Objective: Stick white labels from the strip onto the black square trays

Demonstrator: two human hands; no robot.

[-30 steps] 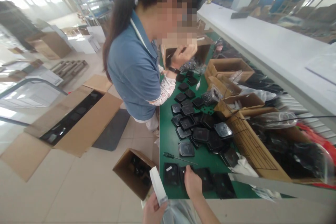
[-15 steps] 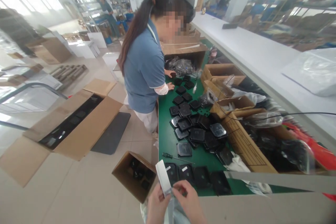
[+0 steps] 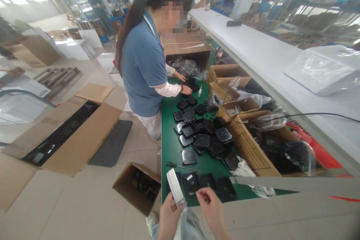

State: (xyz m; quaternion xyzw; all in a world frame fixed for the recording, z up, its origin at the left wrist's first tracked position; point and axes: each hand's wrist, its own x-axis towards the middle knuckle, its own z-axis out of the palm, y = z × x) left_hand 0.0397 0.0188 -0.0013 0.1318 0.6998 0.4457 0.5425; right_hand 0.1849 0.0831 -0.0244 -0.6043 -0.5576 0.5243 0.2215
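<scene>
My left hand (image 3: 170, 210) is closed around a white roll of labels (image 3: 174, 184), seen edge-on, with a pale backing strip (image 3: 182, 220) hanging below it. To its right, my right hand (image 3: 210, 203) is apart from the roll, thumb and forefinger pinched together. Whatever lies between those fingertips is too small and blurred to make out. Just beyond both hands, several black square plastic housings form a row at the table's near edge. One housing (image 3: 190, 184) bears a small white label (image 3: 189, 177); the leftmost is partly hidden behind the roll.
A screwdriver (image 3: 180, 166) lies beyond the row on the green table (image 3: 171, 138). More black housings (image 3: 202, 141) are piled farther back. Cardboard boxes (image 3: 253, 146) line the right side. A co-worker (image 3: 143, 56) handles black pieces at the far end. An open carton (image 3: 140, 187) stands left.
My right hand has moved right, away from the label roll and strip. My left hand still holds the roll. The view has shifted, and the co-worker's hands have come together over the black pieces.
</scene>
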